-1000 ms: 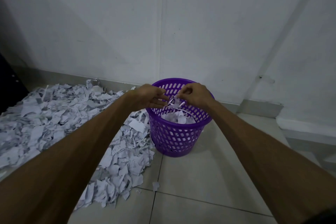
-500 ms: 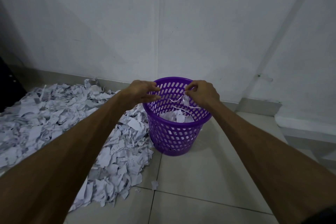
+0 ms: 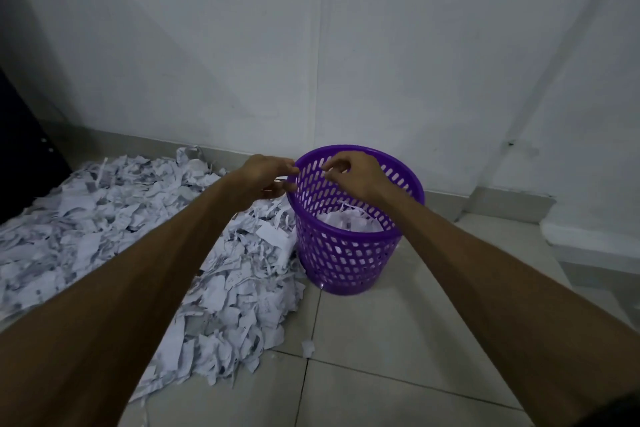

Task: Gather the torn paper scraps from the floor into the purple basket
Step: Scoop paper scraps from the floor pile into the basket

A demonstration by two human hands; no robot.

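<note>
Left grip (image 3: 266, 180) and right grip (image 3: 356, 177) hover loosely curled, holding nothing, over the basket (image 3: 346, 253); the scraps (image 3: 121, 218) lie down-left, nearer the left.

I can't read any text, label, brand or number from here. Some of the paper scraps (image 3: 239, 279) on the floor carry faint grey marks that look like print or handwriting, but they are too small and blurred for me to make out. The purple basket (image 3: 346, 260) shows no lettering on the side I see.
</note>
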